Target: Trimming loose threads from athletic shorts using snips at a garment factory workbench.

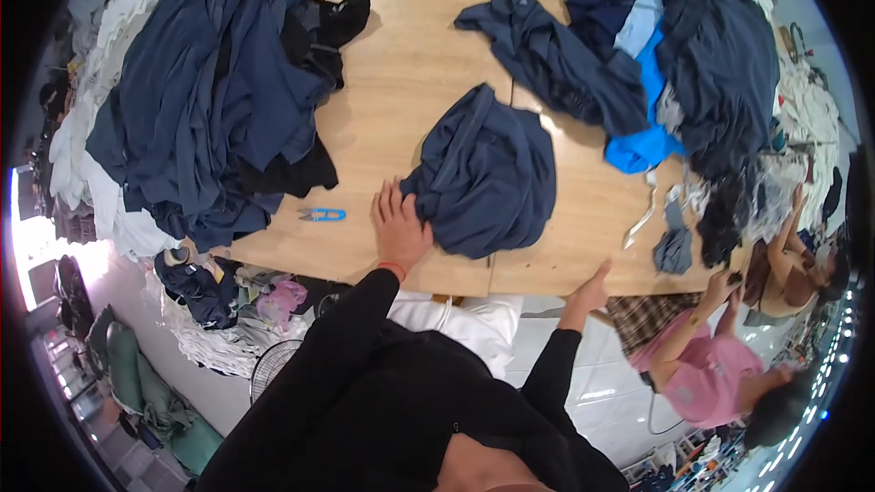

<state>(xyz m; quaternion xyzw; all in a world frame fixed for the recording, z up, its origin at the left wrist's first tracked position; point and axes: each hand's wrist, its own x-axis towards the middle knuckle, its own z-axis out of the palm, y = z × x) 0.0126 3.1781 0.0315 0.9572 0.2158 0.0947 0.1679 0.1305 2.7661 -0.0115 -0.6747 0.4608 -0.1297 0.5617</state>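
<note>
A bunched dark blue-grey garment (488, 178) lies in a heap on the wooden table, in front of me. My left hand (401, 223) rests flat on the table at the heap's left side, fingers stretched out, the fingertips beside or just touching the cloth. Along the table's near edge, right of the heap, is my right hand (591, 290) with its thumb raised; its other fingers are mostly hidden. Blue-handled thread snips (324, 215) lie left of my left hand.
A large pile of dark garments (219, 91) covers the table's left. Another dark garment (556, 59) and a pile with bright blue cloth (643, 141) lie at the right. White scraps (643, 210) are near a person in pink (706, 369). A fan (273, 369) stands below the table edge.
</note>
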